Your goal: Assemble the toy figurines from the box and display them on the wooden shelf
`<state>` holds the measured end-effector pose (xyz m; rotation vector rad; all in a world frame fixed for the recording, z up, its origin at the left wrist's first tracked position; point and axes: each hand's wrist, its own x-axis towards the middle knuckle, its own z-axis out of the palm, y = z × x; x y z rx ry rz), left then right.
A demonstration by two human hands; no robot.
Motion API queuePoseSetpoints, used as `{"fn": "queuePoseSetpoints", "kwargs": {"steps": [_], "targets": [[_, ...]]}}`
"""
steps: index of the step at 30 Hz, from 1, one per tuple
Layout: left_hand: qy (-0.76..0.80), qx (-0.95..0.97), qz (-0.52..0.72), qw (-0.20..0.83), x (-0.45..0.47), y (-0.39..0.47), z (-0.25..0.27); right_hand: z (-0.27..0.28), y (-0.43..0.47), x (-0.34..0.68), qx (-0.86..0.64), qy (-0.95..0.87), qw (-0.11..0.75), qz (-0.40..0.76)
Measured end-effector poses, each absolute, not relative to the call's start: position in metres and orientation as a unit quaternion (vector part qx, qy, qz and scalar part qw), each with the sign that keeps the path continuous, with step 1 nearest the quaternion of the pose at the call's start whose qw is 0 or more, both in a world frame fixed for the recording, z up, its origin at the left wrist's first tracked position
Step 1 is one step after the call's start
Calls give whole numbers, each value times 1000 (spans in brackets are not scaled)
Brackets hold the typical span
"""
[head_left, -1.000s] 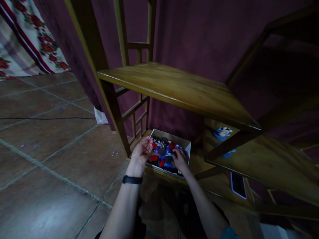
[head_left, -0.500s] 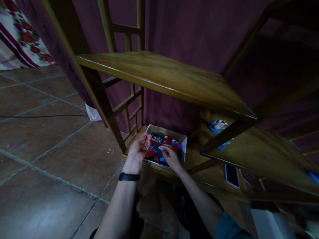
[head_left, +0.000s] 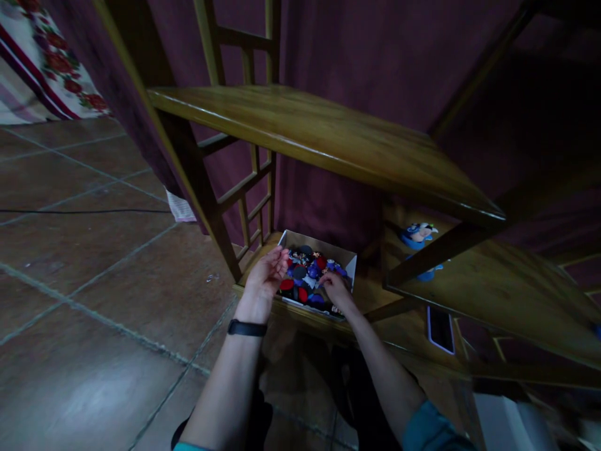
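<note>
A white open box point(head_left: 351, 275) stands on the lower wooden shelf, filled with several small toy figures point(head_left: 313, 270) in blue, red and black, some with round bases. At the box's left edge is my left hand point(head_left: 268, 274), palm turned inward and fingers loosely curved apart, with nothing visible in it. My right hand point(head_left: 338, 289) reaches over the right part of the box. Its fingers are bent together above the figures, and whatever they pinch, if anything, is too small to make out.
Above the box juts a wooden shelf board point(head_left: 300, 128). A figurine on a blue base point(head_left: 417, 235) stands on a shelf to the right, behind a slanted post. Lower right lies a phone point(head_left: 440, 329). Lattice bars point(head_left: 244, 188) close the left side.
My right hand has moved right within the box, and its fingers have drawn closer together. My left hand stays at the box's left edge. The view has shifted slightly.
</note>
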<state>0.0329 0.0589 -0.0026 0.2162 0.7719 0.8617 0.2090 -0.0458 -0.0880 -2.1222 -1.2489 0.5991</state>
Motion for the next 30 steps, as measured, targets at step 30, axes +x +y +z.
{"fn": "queuePoseSetpoints", "kwargs": {"steps": [30], "targets": [[377, 121, 386, 833, 39, 55, -10, -101, -51, 174, -808, -435, 275, 287]]}}
